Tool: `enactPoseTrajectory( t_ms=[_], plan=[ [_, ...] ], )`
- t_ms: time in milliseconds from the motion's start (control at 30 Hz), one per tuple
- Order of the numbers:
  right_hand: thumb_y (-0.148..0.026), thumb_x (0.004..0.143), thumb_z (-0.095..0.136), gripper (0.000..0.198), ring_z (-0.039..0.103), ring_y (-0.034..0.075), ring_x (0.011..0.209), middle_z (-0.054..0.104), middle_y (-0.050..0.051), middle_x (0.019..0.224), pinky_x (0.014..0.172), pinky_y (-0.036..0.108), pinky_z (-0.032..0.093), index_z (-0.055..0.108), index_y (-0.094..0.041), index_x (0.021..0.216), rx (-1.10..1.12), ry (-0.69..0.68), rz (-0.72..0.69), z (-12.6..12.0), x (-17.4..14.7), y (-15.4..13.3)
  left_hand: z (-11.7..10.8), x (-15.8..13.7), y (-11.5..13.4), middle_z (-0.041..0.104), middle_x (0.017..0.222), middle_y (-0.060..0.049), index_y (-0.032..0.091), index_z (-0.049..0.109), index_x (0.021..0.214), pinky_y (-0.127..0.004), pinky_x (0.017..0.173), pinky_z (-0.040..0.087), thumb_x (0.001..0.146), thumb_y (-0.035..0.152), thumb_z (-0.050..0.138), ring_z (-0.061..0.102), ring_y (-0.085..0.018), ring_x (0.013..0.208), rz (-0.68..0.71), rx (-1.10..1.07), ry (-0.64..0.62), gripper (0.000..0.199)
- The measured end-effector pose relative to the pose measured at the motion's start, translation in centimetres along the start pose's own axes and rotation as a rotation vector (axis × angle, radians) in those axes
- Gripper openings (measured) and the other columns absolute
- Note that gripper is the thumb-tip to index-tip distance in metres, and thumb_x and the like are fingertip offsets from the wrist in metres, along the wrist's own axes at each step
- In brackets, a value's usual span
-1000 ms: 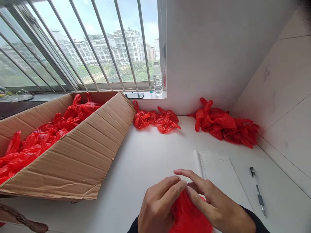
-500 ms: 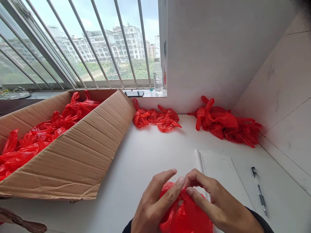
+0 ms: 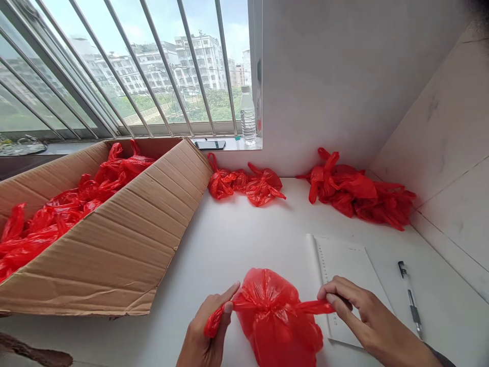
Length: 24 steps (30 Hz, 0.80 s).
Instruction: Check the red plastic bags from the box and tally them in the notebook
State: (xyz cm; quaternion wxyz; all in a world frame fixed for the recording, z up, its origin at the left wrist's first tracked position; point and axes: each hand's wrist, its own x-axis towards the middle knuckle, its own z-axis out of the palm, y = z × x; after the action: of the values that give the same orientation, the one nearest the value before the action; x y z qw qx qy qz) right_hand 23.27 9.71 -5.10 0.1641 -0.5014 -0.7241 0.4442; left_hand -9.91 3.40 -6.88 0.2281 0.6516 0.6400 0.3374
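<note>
One red plastic bag (image 3: 280, 331) is held out at the near edge of the tabletop (image 3: 217, 244), gathered at its middle. One twisted end is pinched in the grip of the left hand (image 3: 195, 330), the other in that of the right hand (image 3: 376, 323). The small marks on the page of one notebook (image 3: 351, 267), beside the right hand, are too small to be read. One pen (image 3: 411, 300) is laid to its right. One cardboard box (image 3: 114, 244) is heaped with red bags (image 3: 89, 191), too tangled to be counted.
</note>
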Motion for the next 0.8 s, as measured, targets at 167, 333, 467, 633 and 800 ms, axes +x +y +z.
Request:
enactPoseTrajectory(
  t_ms=[167,333,467,633,800],
  plan=[
    [-0.047,0.104,0.038,0.030,0.060,0.020,0.104,0.059,0.003,0.116,0.071,0.028,0.053,0.062,-0.029,0.102,0.034,0.000,-0.078,1.7,0.6,-2.2,2.0,1.6,2.2,0.068,0.084,-0.003,0.022,0.060,0.139,-0.033,0.089,0.055,0.099,0.056,0.045,0.065,-0.020,0.084,-0.262,-0.400,0.090,0.054],
    [-0.054,0.102,0.045,0.061,0.028,0.026,0.150,0.031,0.005,0.163,0.123,0.047,0.032,0.032,-0.031,0.157,0.004,-0.009,-0.123,5.8,1.4,-1.4,5.0,0.9,4.2,0.062,0.135,-0.010,0.025,0.050,0.146,-0.045,0.110,0.047,0.095,0.059,0.051,0.058,-0.028,0.128,-0.352,-0.525,0.162,0.062],
    [-0.047,0.106,0.036,0.060,0.023,0.028,0.151,0.020,0.005,0.167,0.121,0.048,0.032,0.021,-0.028,0.161,-0.107,-0.015,-0.187,10.1,2.1,0.7,8.7,-1.1,3.7,0.044,0.158,-0.010,0.026,0.043,0.152,-0.054,0.121,0.032,0.103,0.046,0.041,0.035,-0.029,0.149,-0.176,-0.309,0.160,0.053],
    [-0.030,0.106,0.034,0.062,0.030,0.029,0.149,0.017,0.002,0.168,0.116,0.047,0.042,0.006,-0.034,0.162,-0.248,0.280,-0.263,13.8,2.9,1.8,11.2,-1.3,1.3,0.031,0.165,-0.005,0.033,0.024,0.160,-0.054,0.118,0.040,0.105,0.028,0.036,0.029,-0.026,0.152,0.014,-0.008,0.117,0.057],
    [-0.024,0.105,0.037,0.070,0.032,0.031,0.148,0.018,0.002,0.167,0.117,0.049,0.042,-0.005,-0.035,0.161,-0.341,0.358,-0.284,15.4,3.6,2.7,10.9,0.1,0.1,0.029,0.166,-0.008,0.027,0.020,0.161,-0.054,0.118,0.040,0.103,0.021,0.040,0.027,-0.028,0.152,0.138,0.195,0.036,0.061]
  ],
)
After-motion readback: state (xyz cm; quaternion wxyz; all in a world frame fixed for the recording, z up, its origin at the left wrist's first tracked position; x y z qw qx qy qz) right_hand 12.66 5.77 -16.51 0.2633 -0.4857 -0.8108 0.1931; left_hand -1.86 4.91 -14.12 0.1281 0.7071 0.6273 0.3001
